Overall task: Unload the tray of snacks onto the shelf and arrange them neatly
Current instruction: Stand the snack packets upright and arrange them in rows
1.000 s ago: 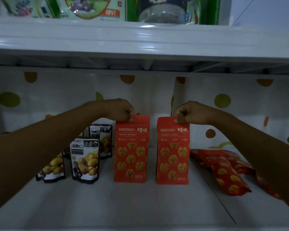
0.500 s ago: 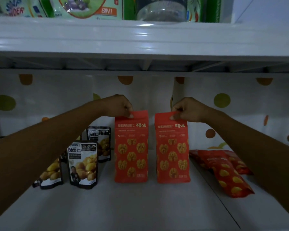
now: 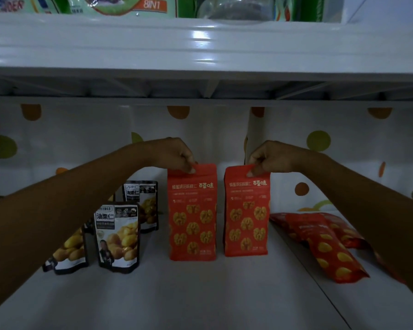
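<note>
Two red walnut snack bags stand upright side by side on the white shelf (image 3: 200, 294). My left hand (image 3: 177, 154) pinches the top edge of the left red bag (image 3: 192, 217). The right red bag (image 3: 246, 215) is pinched at its top by my right hand (image 3: 270, 158). A narrow gap separates the two bags. More red bags (image 3: 324, 244) lie flat to the right, partly hidden by my right forearm.
Three dark chestnut pouches (image 3: 117, 236) stand at the left, one partly behind my left arm. An upper shelf (image 3: 200, 44) with green packages hangs close overhead. A dotted white backing (image 3: 81, 144) closes the rear.
Both red bags have been pushed a little deeper onto the shelf and stand slightly further apart. Both hands keep their hold on the bag tops.
</note>
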